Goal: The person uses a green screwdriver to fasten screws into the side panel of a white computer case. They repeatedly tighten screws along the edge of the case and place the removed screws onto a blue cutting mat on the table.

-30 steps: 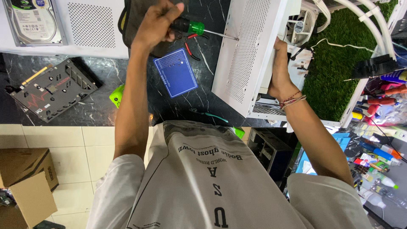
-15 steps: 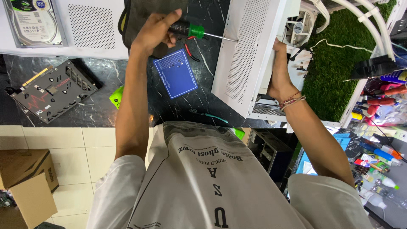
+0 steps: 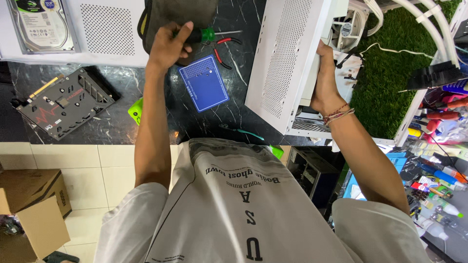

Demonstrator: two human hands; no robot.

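Green-handled screwdriver [image 3: 207,34] over the dark marble table [image 3: 234,109], clear of the white computer case [image 3: 287,58], gripped in the closed left hand [image 3: 168,46]. Right hand [image 3: 325,83] clasped around the case's edge. Blue magnetic mat [image 3: 204,84] just below; graphics card [image 3: 63,103] well left.

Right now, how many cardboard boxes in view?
2. Both on the tiled floor at lower left: one cardboard box nearer the table, a second box below it. More may be hidden off-frame.

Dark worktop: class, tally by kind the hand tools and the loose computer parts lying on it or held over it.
Screwdrivers: 2, one in the left hand, green-collared, one teal
Pliers: 1
Graphics cards: 1
Hard drives: 1
Total: 5
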